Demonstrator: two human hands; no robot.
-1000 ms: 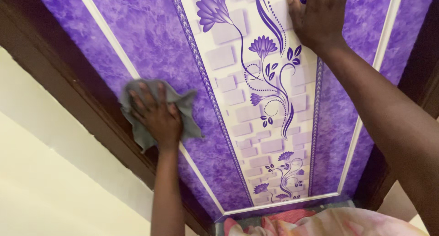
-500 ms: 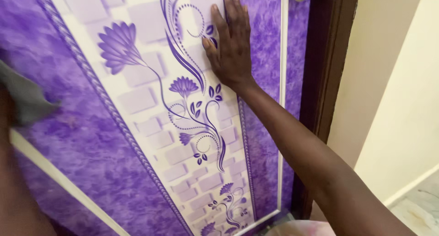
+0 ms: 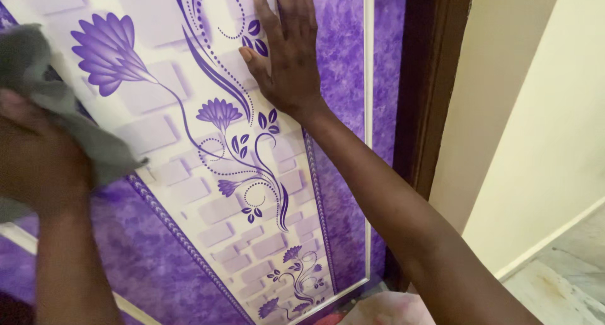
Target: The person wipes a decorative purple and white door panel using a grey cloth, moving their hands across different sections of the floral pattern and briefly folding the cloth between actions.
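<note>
at the left edge of the frame we see our left hand (image 3: 38, 161) pressing a grey cloth (image 3: 57, 110) against the purple door (image 3: 157, 249), fingers closed over the bunched fabric; the hand is blurred. the cloth lies where the marbled purple band meets the pale centre panel with its brick pattern and purple flowers (image 3: 107, 51). at top centre our right hand (image 3: 287, 57) rests flat on the door, fingers spread apart and holding nothing. a dark brown door frame (image 3: 428, 98) runs down the right of the door, with a cream wall (image 3: 542, 110) beyond.
</note>
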